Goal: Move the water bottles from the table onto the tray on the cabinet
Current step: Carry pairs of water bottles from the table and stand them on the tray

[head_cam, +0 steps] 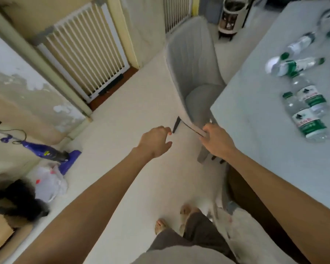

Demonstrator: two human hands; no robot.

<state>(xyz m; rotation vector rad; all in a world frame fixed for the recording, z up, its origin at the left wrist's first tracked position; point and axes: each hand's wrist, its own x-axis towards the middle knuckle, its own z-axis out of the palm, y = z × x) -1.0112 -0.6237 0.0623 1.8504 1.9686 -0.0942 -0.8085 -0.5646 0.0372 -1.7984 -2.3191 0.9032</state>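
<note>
Several clear water bottles with green caps and green labels lie on the pale blue table [255, 103] at the right. The nearest bottle [305, 119] lies close to the front, another [309, 94] lies beside it, and further ones [295, 65] [301, 42] lie behind. My right hand [215, 139] grips the lower edge of a grey chair [191, 69] pushed against the table's left side. My left hand [155, 142] hangs over the floor just left of the chair, fingers loosely curled, holding nothing. No tray or cabinet is in view.
A cream floor runs through the middle, with my feet [171, 220] at the bottom. A purple vacuum [46, 151] and a plastic bag [48, 183] lie at the left. White slatted panels [84, 48] lean on the far wall. A small round appliance [231, 16] stands at the back.
</note>
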